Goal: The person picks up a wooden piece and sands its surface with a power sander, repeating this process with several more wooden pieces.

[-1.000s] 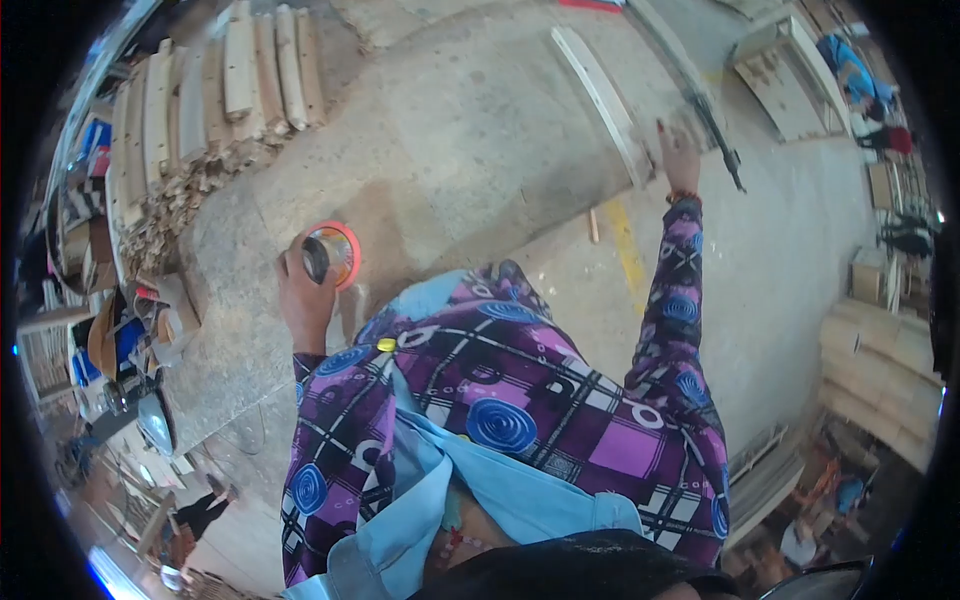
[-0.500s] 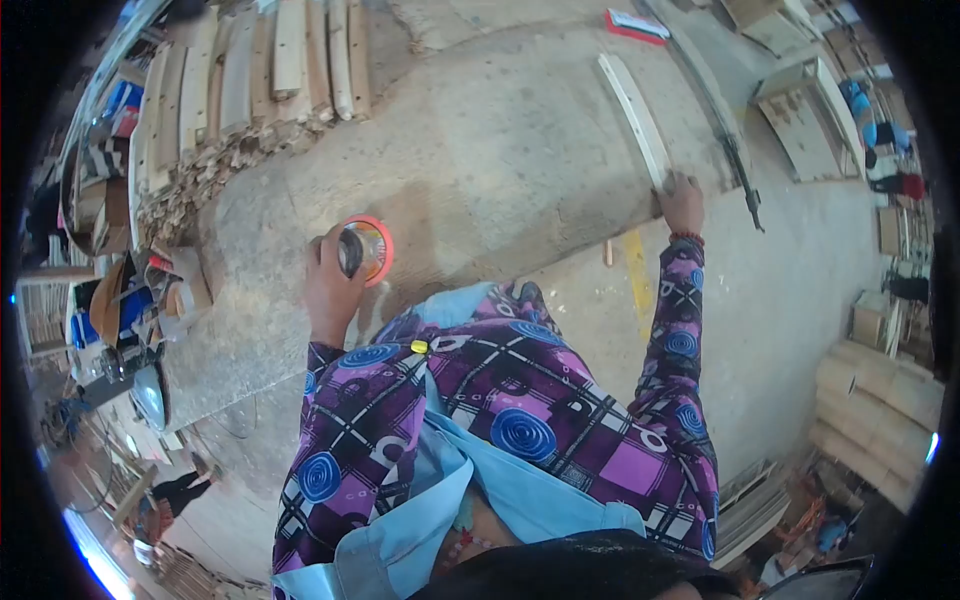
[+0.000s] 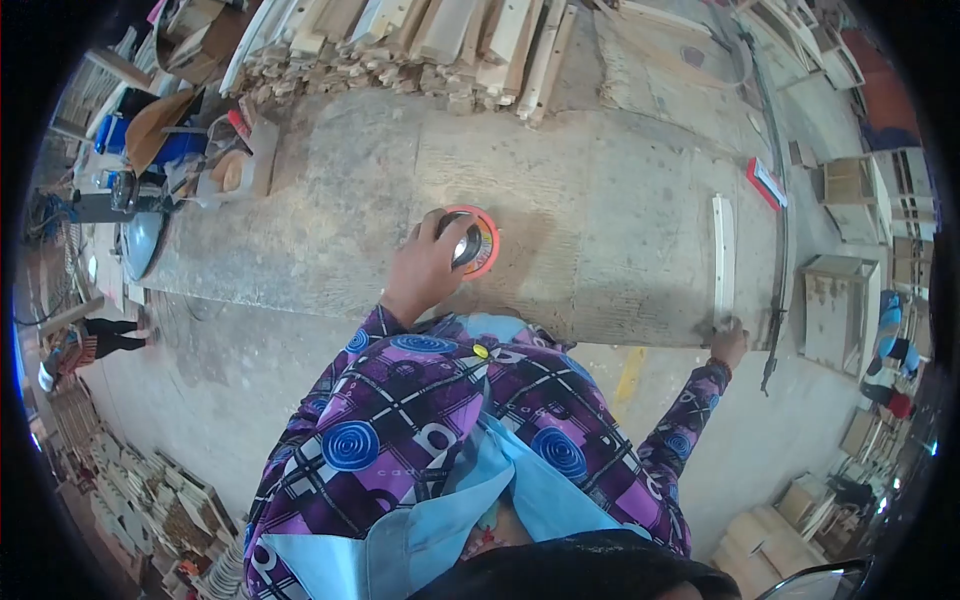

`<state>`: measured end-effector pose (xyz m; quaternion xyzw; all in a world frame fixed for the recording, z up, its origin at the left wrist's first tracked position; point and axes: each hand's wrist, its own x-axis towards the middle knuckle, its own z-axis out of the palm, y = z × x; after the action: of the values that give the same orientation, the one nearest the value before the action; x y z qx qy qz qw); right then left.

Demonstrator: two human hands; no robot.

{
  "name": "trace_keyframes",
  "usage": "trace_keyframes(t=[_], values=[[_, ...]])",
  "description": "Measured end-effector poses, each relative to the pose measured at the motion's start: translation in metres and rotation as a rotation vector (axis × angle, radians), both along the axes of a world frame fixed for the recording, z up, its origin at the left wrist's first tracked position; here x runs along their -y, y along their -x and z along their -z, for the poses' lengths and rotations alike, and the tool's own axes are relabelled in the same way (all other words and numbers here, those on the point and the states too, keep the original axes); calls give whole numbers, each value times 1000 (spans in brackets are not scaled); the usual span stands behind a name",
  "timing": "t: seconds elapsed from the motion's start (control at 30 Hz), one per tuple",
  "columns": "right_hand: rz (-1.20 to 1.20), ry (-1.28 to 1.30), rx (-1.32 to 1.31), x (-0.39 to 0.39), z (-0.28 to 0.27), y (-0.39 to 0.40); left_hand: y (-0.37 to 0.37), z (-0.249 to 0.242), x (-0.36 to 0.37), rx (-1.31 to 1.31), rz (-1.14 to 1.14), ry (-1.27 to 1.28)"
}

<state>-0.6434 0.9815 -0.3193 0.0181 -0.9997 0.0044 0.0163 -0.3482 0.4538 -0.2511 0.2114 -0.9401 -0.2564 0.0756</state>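
My left hand [image 3: 425,268] is wrapped round a round object with an orange-red rim [image 3: 484,243] and a dark centre, over the worktable [image 3: 350,220]. At the table's right end, my right hand [image 3: 729,343] has its fingers at the near end of a narrow pale wooden strip [image 3: 723,250] with small dark holes. The strip lies on the table, pointing away from me. How firmly my right fingers grip it is hard to see.
Stacked wooden strips [image 3: 440,40] lie along the far side. A red-edged item [image 3: 767,184] and a long dark bar [image 3: 783,250] are at the right. A blue machine part [image 3: 143,240] stands left, with a person [image 3: 105,335] beyond.
The view has turned, so the strip stack and both hands appear further right. My left hand still holds the round object, and my right hand remains at the strip's near end.
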Motion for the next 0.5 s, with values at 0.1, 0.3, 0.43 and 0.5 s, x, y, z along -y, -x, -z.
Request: trace_keyframes(t=[0.1,0.3,0.43,0.5], values=[[-122,36,-132,77,-32,3,0,-6,-5,-16,13,-38],[-583,872,151,325,-45,12,0,-19,-23,-11,42,-61],[-496,837,197,456,-55,27,1,-23,-25,-29,74,-56],[-443,728,147,480,-51,41,3,-23,-29,4,72,-47]])
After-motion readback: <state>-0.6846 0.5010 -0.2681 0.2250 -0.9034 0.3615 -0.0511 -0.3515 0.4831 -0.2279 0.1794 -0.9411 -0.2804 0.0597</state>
